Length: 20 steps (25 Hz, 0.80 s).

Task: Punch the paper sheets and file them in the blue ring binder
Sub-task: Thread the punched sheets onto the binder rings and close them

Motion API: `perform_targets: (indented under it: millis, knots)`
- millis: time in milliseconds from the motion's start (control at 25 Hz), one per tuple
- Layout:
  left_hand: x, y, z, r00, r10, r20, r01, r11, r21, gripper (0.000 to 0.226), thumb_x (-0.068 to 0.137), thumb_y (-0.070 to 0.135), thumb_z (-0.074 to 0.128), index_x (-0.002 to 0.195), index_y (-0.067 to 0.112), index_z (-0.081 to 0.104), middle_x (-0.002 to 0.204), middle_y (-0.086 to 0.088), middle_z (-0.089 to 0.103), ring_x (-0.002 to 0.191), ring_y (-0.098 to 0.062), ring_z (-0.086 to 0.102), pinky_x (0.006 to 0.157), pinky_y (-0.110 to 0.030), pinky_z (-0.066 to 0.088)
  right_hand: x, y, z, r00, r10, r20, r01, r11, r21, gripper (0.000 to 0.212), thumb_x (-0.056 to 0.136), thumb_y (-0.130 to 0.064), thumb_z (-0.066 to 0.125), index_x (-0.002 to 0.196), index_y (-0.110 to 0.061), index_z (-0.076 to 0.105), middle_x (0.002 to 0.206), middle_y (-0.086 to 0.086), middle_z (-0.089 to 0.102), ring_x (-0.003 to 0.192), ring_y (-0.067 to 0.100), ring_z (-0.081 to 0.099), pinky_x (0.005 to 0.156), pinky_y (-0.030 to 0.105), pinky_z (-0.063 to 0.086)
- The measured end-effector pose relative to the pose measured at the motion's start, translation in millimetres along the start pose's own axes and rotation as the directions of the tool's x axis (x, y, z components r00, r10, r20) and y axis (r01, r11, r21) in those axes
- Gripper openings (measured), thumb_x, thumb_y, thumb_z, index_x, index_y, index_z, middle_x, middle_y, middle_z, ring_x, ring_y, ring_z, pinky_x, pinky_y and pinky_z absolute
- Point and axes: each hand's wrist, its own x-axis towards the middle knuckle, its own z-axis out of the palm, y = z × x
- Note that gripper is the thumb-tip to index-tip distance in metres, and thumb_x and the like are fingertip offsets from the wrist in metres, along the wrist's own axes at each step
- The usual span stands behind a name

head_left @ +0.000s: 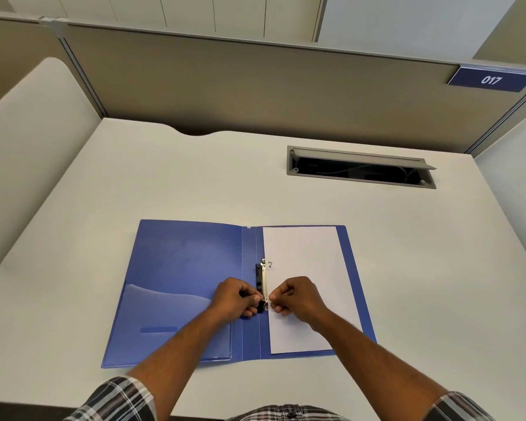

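Observation:
The blue ring binder lies open flat on the white desk. White paper sheets rest on its right half, against the metal ring mechanism at the spine. The upper ring stands open above the paper's edge. My left hand pinches the lower end of the mechanism from the left. My right hand pinches it from the right, resting on the paper. The lower ring is hidden between my fingertips.
A grey cable tray with its lid raised is set into the desk at the back right. Beige partition walls enclose the desk, with a blue "017" sign at the upper right. White side panels stand left and right.

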Motion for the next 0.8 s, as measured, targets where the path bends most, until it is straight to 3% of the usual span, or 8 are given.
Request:
perform_targets:
  millis: [200, 520, 720, 800]
  knots:
    - [4, 4, -1, 1.0, -0.009, 0.027, 0.009, 1.0, 0.024, 0.007, 0.087, 0.01, 0.073, 0.092, 0.006, 0.076, 0.077, -0.015, 0.076, 0.072, -0.027, 0.076, 0.072, -0.039, 0.064, 3, -2, 1, 1.0, -0.009, -0.006, 0.009, 0.999, -0.043, 0.012, 0.086, -0.019, 0.083, 0.078, -0.009, 0.081, 0.068, 0.008, 0.078, 0.06, 0.019, 0.075, 0.065, 0.026, 0.064]
    - [7, 3, 5, 1.0, 0.018, 0.0, -0.018, 0.999, 0.046, 0.007, 0.086, 0.013, 0.075, 0.09, 0.007, 0.077, 0.075, -0.011, 0.076, 0.067, -0.021, 0.075, 0.066, -0.032, 0.064, 4, -10, 3, 0.999, -0.024, -0.036, 0.019, 0.991, -0.135, 0.018, 0.085, -0.021, 0.084, 0.08, -0.004, 0.081, 0.07, 0.01, 0.078, 0.056, 0.014, 0.073, 0.066, 0.026, 0.064]
    - [9, 6, 25, 0.991, 0.034, -0.133, -0.039, 0.999, -0.037, 0.006, 0.089, 0.014, 0.073, 0.084, 0.013, 0.077, 0.07, -0.007, 0.075, 0.065, -0.02, 0.074, 0.067, -0.033, 0.064, 5, -12, 0, 0.983, -0.081, -0.163, 0.042, 0.972, -0.231, 0.016, 0.089, -0.022, 0.079, 0.074, -0.017, 0.078, 0.064, 0.0, 0.076, 0.057, 0.012, 0.073, 0.07, 0.029, 0.065]
    - [11, 12, 35, 0.985, 0.026, -0.169, -0.041, 0.995, -0.087, 0.007, 0.089, 0.014, 0.073, 0.084, 0.012, 0.077, 0.071, -0.006, 0.075, 0.063, -0.018, 0.073, 0.066, -0.032, 0.064, 4, -10, -4, 0.964, -0.113, -0.241, 0.047, 0.964, -0.261, 0.015, 0.086, -0.027, 0.083, 0.074, -0.021, 0.076, 0.065, -0.006, 0.074, 0.059, 0.01, 0.071, 0.068, 0.024, 0.062]
